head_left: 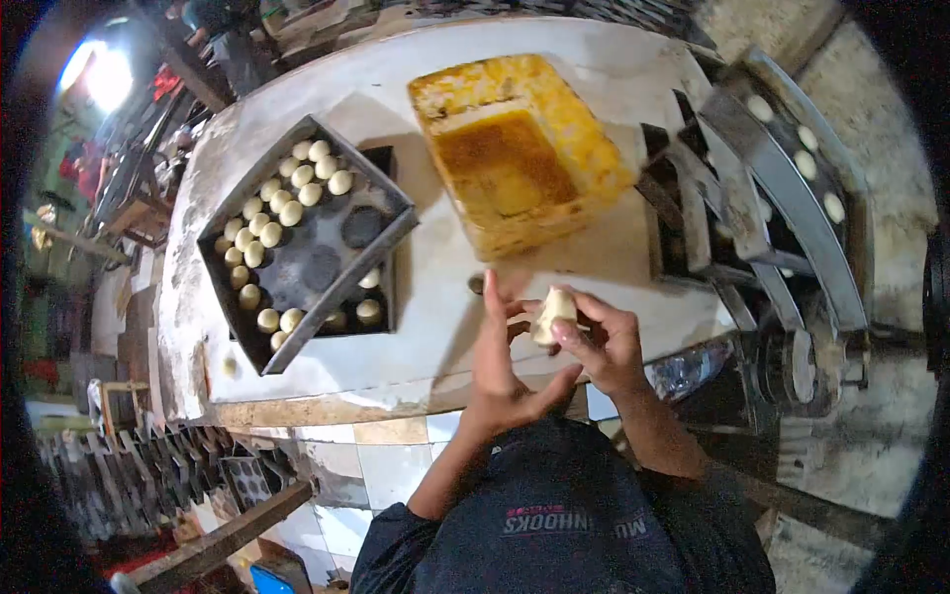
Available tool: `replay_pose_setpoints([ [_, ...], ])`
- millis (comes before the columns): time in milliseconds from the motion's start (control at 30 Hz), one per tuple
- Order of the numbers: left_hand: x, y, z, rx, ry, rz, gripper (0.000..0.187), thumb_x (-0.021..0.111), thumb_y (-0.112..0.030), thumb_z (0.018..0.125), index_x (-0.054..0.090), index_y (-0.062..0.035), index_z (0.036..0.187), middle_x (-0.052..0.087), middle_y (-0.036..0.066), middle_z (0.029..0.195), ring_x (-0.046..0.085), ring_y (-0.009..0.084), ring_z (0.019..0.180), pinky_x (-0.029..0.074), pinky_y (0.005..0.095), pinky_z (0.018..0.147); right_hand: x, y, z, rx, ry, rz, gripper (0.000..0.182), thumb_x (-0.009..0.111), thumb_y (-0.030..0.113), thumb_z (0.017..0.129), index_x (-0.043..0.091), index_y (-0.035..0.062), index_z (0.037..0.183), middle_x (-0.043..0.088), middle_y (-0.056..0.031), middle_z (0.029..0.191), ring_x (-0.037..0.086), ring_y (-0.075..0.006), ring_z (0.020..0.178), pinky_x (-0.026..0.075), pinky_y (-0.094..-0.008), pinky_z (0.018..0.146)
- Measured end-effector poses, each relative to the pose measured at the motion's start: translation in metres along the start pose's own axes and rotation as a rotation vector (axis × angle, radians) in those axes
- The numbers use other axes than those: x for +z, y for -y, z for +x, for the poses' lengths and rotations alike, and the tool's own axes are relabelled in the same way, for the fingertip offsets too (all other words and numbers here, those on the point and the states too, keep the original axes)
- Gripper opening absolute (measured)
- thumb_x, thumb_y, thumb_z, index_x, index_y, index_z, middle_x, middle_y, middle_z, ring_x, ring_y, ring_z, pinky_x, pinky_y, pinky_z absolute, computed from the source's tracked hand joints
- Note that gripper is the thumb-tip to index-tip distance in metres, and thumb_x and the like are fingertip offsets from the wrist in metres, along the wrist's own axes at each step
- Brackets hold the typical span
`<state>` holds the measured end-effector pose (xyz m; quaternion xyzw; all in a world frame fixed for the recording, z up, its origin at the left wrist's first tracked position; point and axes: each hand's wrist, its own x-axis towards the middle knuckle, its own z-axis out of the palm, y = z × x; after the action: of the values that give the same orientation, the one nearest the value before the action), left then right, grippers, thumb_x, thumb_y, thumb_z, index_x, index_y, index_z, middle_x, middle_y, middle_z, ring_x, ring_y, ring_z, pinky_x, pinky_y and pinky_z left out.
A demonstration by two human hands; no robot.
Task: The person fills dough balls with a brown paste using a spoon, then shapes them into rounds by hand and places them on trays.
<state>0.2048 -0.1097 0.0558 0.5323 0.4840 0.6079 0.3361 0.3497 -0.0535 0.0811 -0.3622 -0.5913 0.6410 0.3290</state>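
Observation:
A lump of pale dough (552,319) is pinched between the thumb and fingers of my right hand (609,342), in front of my chest at the table's near edge. Just to its left is my left hand (503,361), its thumb out to the side and its index finger pointing away from me; some of its fingers are partly hidden behind the dough. Beyond both hands stands a yellow plastic tub (460,218) with shiny brown-orange liquid in the bottom. To the left, a dark metal tray (317,332) carries rows of round pale dough balls (290,213) and sits askew over another tray.
Several metal trays (782,188) with dough balls are stacked at the table's right side. The pale tabletop (435,342) has a worn wooden front edge (327,409). A person (233,49) stands beyond the far left corner. Racks of dark trays (148,475) line the lower left.

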Motion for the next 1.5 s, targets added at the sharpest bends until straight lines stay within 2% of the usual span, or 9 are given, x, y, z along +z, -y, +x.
replay_pose_setpoints([
  [133, 0.042, -0.030, -0.012, -0.198, 0.052, -0.475, 0.067, 0.073, -0.014, 0.081, 0.041, 0.0070, 0.136, 0.048, 0.009, 0.115, 0.053, 0.0177, 0.102, 0.044, 0.0289, 0.090, -0.034, 0.026, -0.044, -0.642, -0.032, -0.632, 0.055, 0.074, 0.022, 0.078, 0.056, -0.0009, 0.125, 0.057, -0.0205, 0.122, 0.058, -0.0287, 0.113, 0.046, -0.0357, 0.097],
  [233, 0.084, -0.045, -0.032, -0.141, -0.074, -0.177, 0.039, 0.066, -0.011, 0.087, 0.057, 0.0086, 0.119, 0.053, 0.009, 0.103, 0.052, 0.0176, 0.096, 0.043, 0.0283, 0.084, -0.048, 0.025, -0.081, -0.627, -0.228, -0.440, 0.047, 0.068, 0.025, 0.082, 0.059, 0.0019, 0.121, 0.058, -0.0210, 0.120, 0.060, -0.0295, 0.109, 0.049, -0.0358, 0.092],
  [333, 0.136, -0.038, -0.065, 0.247, -0.069, 0.041, 0.050, 0.065, -0.021, 0.088, 0.051, 0.0076, 0.126, 0.051, 0.012, 0.105, 0.051, 0.0208, 0.093, 0.042, 0.0314, 0.082, -0.075, 0.027, -0.119, -0.525, -0.321, -0.365, 0.032, 0.054, 0.023, 0.090, 0.062, 0.0018, 0.113, 0.065, -0.0169, 0.107, 0.065, -0.0249, 0.096, 0.050, -0.0339, 0.085],
  [433, 0.166, -0.056, -0.075, -0.030, 0.085, -0.353, 0.070, 0.059, -0.038, 0.089, 0.033, 0.0071, 0.136, 0.044, 0.021, 0.127, 0.046, 0.0315, 0.119, 0.033, 0.0374, 0.103, -0.080, 0.023, -0.132, -0.344, -0.421, -0.228, 0.023, 0.051, 0.021, 0.092, 0.062, 0.0019, 0.098, 0.066, -0.0116, 0.087, 0.065, -0.0213, 0.079, 0.051, -0.0308, 0.076],
  [667, 0.124, -0.046, -0.068, -0.667, -0.141, -0.342, 0.033, 0.054, -0.025, 0.097, 0.058, 0.0036, 0.113, 0.062, 0.006, 0.091, 0.056, 0.0088, 0.083, 0.045, 0.0227, 0.068, -0.075, -0.078, -0.052, -0.910, -0.441, -0.897, 0.020, 0.048, 0.016, 0.094, 0.059, 0.0003, 0.099, 0.056, -0.0146, 0.084, 0.057, -0.0296, 0.075, 0.048, -0.0383, 0.068],
  [933, 0.017, 0.021, -0.079, -0.702, -0.372, -0.664, 0.042, 0.061, -0.027, 0.090, 0.056, 0.0044, 0.117, 0.061, 0.014, 0.100, 0.059, 0.0231, 0.094, 0.048, 0.0363, 0.080, 0.003, -0.107, 0.029, -0.021, 0.050, 0.095, 0.026, 0.057, 0.025, 0.091, 0.064, 0.0003, 0.095, 0.059, -0.0184, 0.088, 0.057, -0.0312, 0.082, 0.045, -0.0376, 0.080],
  [1067, -0.040, 0.012, -0.038, -0.522, -0.386, -0.743, 0.060, 0.060, -0.032, 0.090, 0.043, 0.0116, 0.128, 0.048, 0.024, 0.132, 0.049, 0.0318, 0.123, 0.041, 0.0418, 0.103, 0.006, -0.191, 0.085, -0.321, -0.206, -1.181, 0.017, 0.061, 0.013, 0.084, 0.055, 0.0013, 0.096, 0.061, -0.0184, 0.088, 0.058, -0.0361, 0.086, 0.045, -0.0468, 0.076],
  [1167, -0.081, 0.018, -0.015, -0.465, -0.351, -0.724, 0.057, 0.057, -0.029, 0.092, 0.043, 0.0111, 0.129, 0.045, 0.025, 0.135, 0.044, 0.0336, 0.128, 0.036, 0.0454, 0.107, -0.001, -0.203, 0.091, -0.380, -0.046, -1.152, 0.020, 0.061, 0.012, 0.085, 0.050, 0.0020, 0.099, 0.059, -0.0198, 0.086, 0.058, -0.0368, 0.083, 0.046, -0.0464, 0.074],
  [1500, -0.133, 0.072, 0.069, -0.559, -0.294, -0.696, 0.074, 0.060, -0.035, 0.090, 0.026, 0.0010, 0.145, 0.051, 0.023, 0.129, 0.054, 0.0302, 0.114, 0.043, 0.0391, 0.097, -0.012, 0.010, 0.193, -0.513, -0.331, -0.731, 0.027, 0.050, 0.000, 0.088, 0.063, 0.0017, 0.111, 0.063, -0.0168, 0.081, 0.063, -0.0343, 0.071, 0.051, -0.0405, 0.071],
])
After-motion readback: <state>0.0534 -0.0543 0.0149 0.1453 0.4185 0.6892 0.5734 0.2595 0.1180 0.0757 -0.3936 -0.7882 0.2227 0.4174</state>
